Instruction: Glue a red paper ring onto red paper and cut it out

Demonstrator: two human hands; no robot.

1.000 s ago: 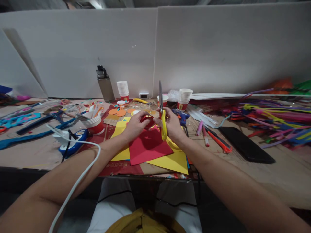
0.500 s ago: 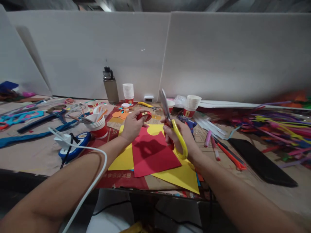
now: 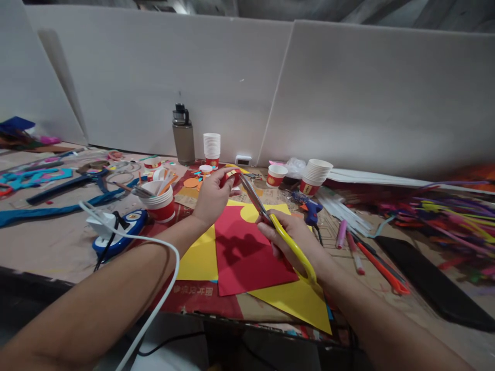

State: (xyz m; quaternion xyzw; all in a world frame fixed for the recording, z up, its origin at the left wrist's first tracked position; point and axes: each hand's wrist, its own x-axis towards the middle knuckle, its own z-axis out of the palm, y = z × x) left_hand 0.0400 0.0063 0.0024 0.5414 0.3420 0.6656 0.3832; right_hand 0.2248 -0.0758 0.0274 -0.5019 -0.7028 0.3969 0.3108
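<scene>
My left hand (image 3: 213, 198) pinches a red paper cup piece (image 3: 232, 176), a short curved band with gold print like the cups nearby. In my right hand (image 3: 288, 236) is a pair of scissors (image 3: 296, 250) with yellow handles. Their blades point up and to the left, the tips at the right edge of the cup piece. Whether the blades touch it I cannot tell. Beneath both hands lies a red sheet of paper (image 3: 247, 263), overlapping yellow sheets (image 3: 297, 304). A yellow rounded shape (image 3: 251, 212) shows at the red sheet's top.
Left of my hands stand a cup of tools (image 3: 160, 206) and a blue power strip (image 3: 124, 237); a white cable crosses my left forearm. Behind are a bottle (image 3: 183, 139) and stacked cups (image 3: 212, 147). On the right lie a glue gun (image 3: 310, 208), markers (image 3: 355, 252) and a black phone-like slab (image 3: 436, 281).
The scissors have tilted left from nearly upright, bringing their tips to the cup piece. My left hand still pinches that piece. The whole view has shifted slightly.
</scene>
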